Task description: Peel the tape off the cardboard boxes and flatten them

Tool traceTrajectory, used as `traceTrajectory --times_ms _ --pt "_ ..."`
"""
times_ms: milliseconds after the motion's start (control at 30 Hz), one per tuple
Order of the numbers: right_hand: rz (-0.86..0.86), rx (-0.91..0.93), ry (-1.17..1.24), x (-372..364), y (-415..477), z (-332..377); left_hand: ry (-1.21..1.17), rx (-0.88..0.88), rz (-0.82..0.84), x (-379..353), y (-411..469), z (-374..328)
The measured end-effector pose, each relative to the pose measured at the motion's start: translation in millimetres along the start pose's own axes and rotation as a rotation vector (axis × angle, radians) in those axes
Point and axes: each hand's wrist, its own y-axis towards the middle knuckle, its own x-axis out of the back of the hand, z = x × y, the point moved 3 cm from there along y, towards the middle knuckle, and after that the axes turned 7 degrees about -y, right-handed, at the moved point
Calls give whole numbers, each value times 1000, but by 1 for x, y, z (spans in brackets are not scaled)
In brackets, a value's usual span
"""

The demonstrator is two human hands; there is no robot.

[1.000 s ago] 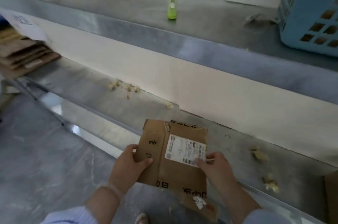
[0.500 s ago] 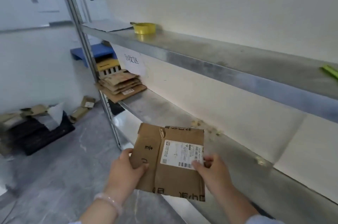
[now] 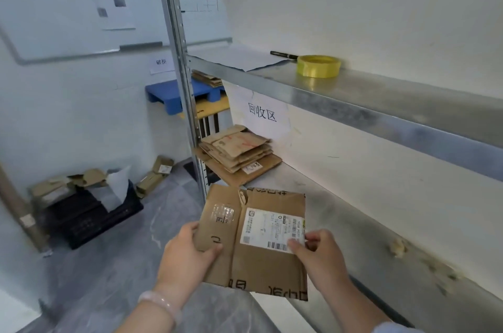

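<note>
I hold a flattened brown cardboard box [image 3: 261, 264] in front of me, over the front edge of the lower metal shelf [image 3: 362, 245]. It carries a white shipping label and a patch of clear tape near its upper left. My left hand [image 3: 185, 259] grips its left edge, thumb on top. My right hand [image 3: 321, 256] pinches its right edge at the label's corner. A stack of flattened boxes [image 3: 239, 154] lies at the shelf's far left end, beyond the held box.
A yellow tape roll [image 3: 318, 65], a black pen and a paper sheet sit on the upper shelf [image 3: 381, 98]. Tape scraps [image 3: 397, 247] litter the lower shelf at right. A black crate [image 3: 89, 215] with cardboard stands on the floor at left, beside a shelf upright [image 3: 179, 66].
The view has swung left along the shelf, bringing the stack of flattened boxes, tape roll and crate closer. Both hands keep the same hold on the flattened box.
</note>
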Motion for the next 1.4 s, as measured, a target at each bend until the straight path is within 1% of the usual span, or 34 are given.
traceTrajectory --times_ms 200,400,467,633,833,1033,1133,1167,1267,1300,1400 --pt "-6 14 24 -55 102 46 -3 -11 1 3 121 1" --pt "9 -27 104 -94 195 98 74 -35 19 7 240 -17" --pt "-2 -33 68 -105 220 112 115 -45 38 7 276 -20" --pt "-45 -103 14 -137 273 131 190 -107 135 1 362 -23" --pt "-207 -294 13 -175 323 144 280 -166 351 -23 463 -32" --pt "-340 -493 12 -208 345 143 385 -358 440 -53 530 -42" --pt "-364 -539 -34 -215 346 143 516 -446 511 -68 544 -38" --pt "-363 -538 -29 -216 344 141 520 -464 534 -70 545 -38" --pt "-393 -515 4 -214 330 142 386 -554 586 -77 544 -48" --pt "-413 -502 -16 -211 323 142 362 -630 591 -78 542 -55" --pt "-449 -448 -212 -193 297 146 339 -1007 593 -87 519 -79"
